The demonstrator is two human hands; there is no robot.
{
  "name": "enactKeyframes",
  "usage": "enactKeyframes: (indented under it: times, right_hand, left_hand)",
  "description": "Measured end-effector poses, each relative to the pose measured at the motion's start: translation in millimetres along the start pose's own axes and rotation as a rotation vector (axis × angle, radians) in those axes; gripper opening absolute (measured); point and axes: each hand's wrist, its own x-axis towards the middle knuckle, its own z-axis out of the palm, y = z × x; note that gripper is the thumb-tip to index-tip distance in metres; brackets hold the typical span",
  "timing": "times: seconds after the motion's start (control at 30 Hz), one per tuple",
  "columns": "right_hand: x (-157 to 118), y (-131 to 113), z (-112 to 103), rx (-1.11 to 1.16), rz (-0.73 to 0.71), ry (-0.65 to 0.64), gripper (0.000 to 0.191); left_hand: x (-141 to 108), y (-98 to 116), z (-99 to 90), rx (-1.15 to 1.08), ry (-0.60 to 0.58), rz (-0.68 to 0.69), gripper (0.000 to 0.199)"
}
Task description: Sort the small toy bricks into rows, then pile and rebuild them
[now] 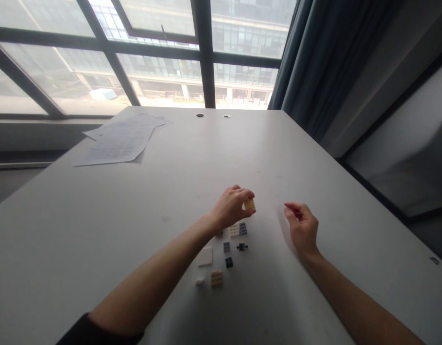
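Note:
My left hand (232, 206) is closed around a pale yellow toy brick (249, 205), held between thumb and fingers above the table. To its right, my right hand (303, 227) is raised with the fingers curled and pinched together; whatever it may hold is too small or hidden to make out. Below my left hand lie a cream studded plate (234, 229) and a grey studded piece (243, 228) beside it. Nearer to me are a dark grey brick (226, 247), a black piece with side pins (242, 247) and a small black piece (228, 262).
A white flat tile (205, 256), a tan studded brick (216, 278) and a small white piece (200, 282) lie by my left forearm. Printed papers (120, 141) lie at the table's far left. The white table (214, 158) reaches toward the windows; a dark curtain (314, 62) hangs right.

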Motion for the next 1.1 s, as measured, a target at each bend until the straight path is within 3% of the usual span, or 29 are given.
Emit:
enactKeyframes:
  times: [0.1,0.23,0.43,0.57,0.63,0.73,0.9,0.97,1.1]
  right_hand:
    - [9,14,-2,0.042,0.081,0.100,0.022]
    - [10,20,0,0.091,0.132,0.160,0.024]
    - [9,14,0,0.074,0.127,0.150,0.022]
    - [9,14,0,0.067,0.122,0.148,0.023]
    - [10,16,1,0.073,0.123,0.151,0.023]
    - [11,20,2,0.097,0.131,0.154,0.025]
    - [8,19,0,0.019,0.057,0.103,0.025]
    - [2,10,1,-0.071,-0.040,-0.016,0.022]
    - [-12,-21,17,-0.177,-0.325,-0.464,0.018]
  left_hand:
    - [23,11,25.4,0.013,-0.045,0.017,0.028]
    - [31,19,44.8,0.022,-0.059,-0.004,0.025]
    - [26,21,54.1,0.003,-0.036,-0.034,0.024]
    - [25,20,53.3,-0.030,-0.012,-0.036,0.036]
    - [22,18,44.3,-0.050,0.022,-0.045,0.044]
    - [8,10,15.9,-0.121,0.147,-0.108,0.040]
    - [-53,-25,-44.1,-0.212,0.366,-0.331,0.032]
    - [-86,-41,-57.9,-0.226,0.396,-0.441,0.032]
    - [-144,-61,-58.9,-0.171,0.450,-0.570,0.030]
